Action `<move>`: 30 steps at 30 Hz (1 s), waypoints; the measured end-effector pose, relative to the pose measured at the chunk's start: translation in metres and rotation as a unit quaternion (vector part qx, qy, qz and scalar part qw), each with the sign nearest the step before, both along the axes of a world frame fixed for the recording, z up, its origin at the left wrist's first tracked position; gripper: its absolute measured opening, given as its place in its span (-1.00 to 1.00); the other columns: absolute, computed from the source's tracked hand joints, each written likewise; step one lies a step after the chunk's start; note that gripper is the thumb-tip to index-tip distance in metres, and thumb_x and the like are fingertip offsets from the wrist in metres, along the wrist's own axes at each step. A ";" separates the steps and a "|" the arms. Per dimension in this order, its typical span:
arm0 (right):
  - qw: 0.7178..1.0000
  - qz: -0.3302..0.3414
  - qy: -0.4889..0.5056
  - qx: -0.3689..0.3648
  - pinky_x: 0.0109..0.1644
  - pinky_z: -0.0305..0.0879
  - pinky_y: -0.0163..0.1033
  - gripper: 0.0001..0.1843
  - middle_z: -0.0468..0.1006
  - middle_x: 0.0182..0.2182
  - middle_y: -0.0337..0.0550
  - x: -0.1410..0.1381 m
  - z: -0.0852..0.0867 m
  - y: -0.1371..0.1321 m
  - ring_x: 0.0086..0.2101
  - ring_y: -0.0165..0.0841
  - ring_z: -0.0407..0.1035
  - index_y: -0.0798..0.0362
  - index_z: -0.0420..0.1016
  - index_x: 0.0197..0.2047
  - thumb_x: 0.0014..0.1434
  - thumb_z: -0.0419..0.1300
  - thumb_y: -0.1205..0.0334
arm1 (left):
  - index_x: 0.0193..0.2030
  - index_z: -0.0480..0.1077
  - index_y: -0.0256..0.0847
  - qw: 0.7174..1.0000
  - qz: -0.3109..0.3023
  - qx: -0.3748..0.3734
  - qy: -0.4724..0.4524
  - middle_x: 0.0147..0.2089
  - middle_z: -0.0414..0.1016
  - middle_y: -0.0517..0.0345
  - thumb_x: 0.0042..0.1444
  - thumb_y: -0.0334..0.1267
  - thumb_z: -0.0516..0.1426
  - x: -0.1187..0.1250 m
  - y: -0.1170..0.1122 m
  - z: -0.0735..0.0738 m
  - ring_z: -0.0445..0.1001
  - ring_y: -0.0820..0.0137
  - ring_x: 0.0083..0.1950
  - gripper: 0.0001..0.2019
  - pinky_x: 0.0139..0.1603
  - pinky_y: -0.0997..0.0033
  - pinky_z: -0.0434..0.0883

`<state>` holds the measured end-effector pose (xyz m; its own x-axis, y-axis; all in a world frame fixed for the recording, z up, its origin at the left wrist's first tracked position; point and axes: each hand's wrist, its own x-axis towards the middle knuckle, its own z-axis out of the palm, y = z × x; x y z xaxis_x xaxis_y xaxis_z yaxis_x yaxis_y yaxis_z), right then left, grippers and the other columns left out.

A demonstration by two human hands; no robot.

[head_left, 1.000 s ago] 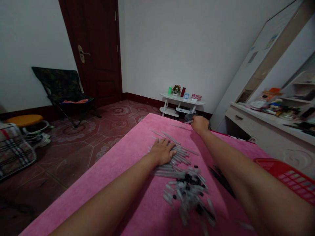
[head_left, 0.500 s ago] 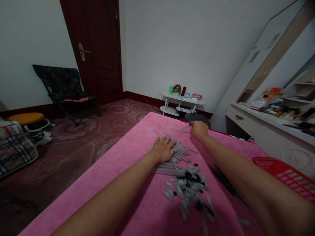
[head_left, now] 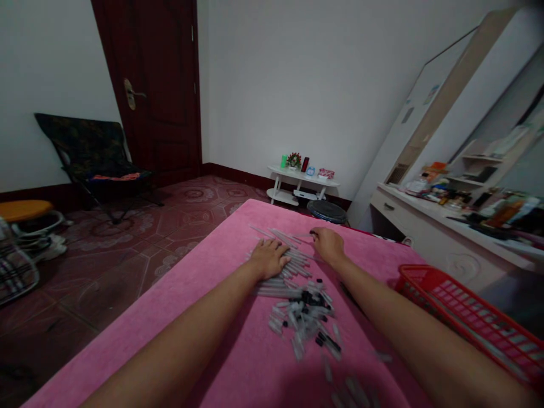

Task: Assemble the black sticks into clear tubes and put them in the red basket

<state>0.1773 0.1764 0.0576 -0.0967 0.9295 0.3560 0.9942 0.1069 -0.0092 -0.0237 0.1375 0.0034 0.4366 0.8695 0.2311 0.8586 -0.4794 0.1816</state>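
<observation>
Across the middle lies a pink tabletop (head_left: 204,306), with a red basket (head_left: 461,306) at near right. The left hand (head_left: 267,259) lies flat, its grip spread apart on long clear tubes (head_left: 274,291). The right hand (head_left: 329,245) curls by a thin tube (head_left: 302,234); I can't tell if its grip clamps it. Small bits (head_left: 304,323) lie nearer. Pushing too hard could roll tubes into them.
</observation>
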 end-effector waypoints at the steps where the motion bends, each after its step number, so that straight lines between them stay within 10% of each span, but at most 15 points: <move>1: 1.000 -0.006 0.013 -0.001 -0.16 0.26 -0.28 -0.65 0.60 -0.13 -0.09 -0.001 -0.001 -0.005 -0.12 -0.25 0.45 -0.05 0.55 -0.05 0.20 0.02 0.26 | 0.26 0.18 -0.03 1.000 -0.002 0.000 0.000 0.29 0.24 0.03 0.27 0.08 -0.20 0.000 0.000 0.000 0.18 0.15 0.29 -0.49 0.29 -0.04 0.05; 6: 0.982 -0.026 0.178 0.054 -0.17 0.31 -0.23 -0.66 0.61 -0.16 -0.07 0.001 -0.002 -0.032 -0.16 -0.20 0.47 -0.01 0.57 -0.10 0.14 0.04 0.26 | 0.29 0.14 -0.03 1.000 -0.012 -0.016 -0.003 0.31 0.20 0.00 0.26 0.12 -0.24 -0.001 0.000 -0.001 0.13 0.12 0.32 -0.44 0.30 -0.08 0.01; 13: 0.844 0.083 0.528 0.045 -0.24 0.42 -0.18 -0.60 0.61 -0.35 0.00 0.034 0.013 -0.131 -0.32 -0.22 0.50 0.16 0.55 -0.15 0.06 0.15 0.05 | 0.27 0.19 -0.18 0.993 -0.048 -0.022 -0.107 0.24 0.31 -0.01 0.29 0.04 -0.21 -0.006 0.013 0.008 0.28 0.26 0.23 -0.46 0.26 0.23 0.17; 19: 0.790 -0.003 0.613 0.016 -0.34 0.46 -0.22 -0.51 0.62 -0.35 0.03 0.067 -0.008 -0.216 -0.37 -0.18 0.51 0.13 0.58 -0.19 -0.11 0.32 -0.07 | 0.15 0.34 -0.19 0.996 0.078 0.010 -0.042 0.14 0.41 0.02 0.14 -0.30 0.07 -0.030 0.051 0.017 0.36 0.31 0.14 -0.59 0.13 0.41 0.29; 30: 0.733 0.010 0.680 -0.002 -0.45 0.43 -0.29 -0.50 0.60 -0.46 0.00 0.058 -0.026 -0.218 -0.50 -0.29 0.47 0.15 0.59 -0.24 -0.16 0.37 -0.07 | -0.12 0.51 -0.15 0.992 0.116 0.013 0.053 -0.08 0.48 -0.03 0.08 -0.36 0.10 -0.036 0.081 0.014 0.44 0.25 -0.02 -0.76 -0.11 0.39 0.36</move>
<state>0.2354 -0.0412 0.0316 0.3323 0.9337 0.1330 0.0633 0.1186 -0.9909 -0.0600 0.2188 0.0170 0.2482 0.9439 0.2177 0.9602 -0.2695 0.0738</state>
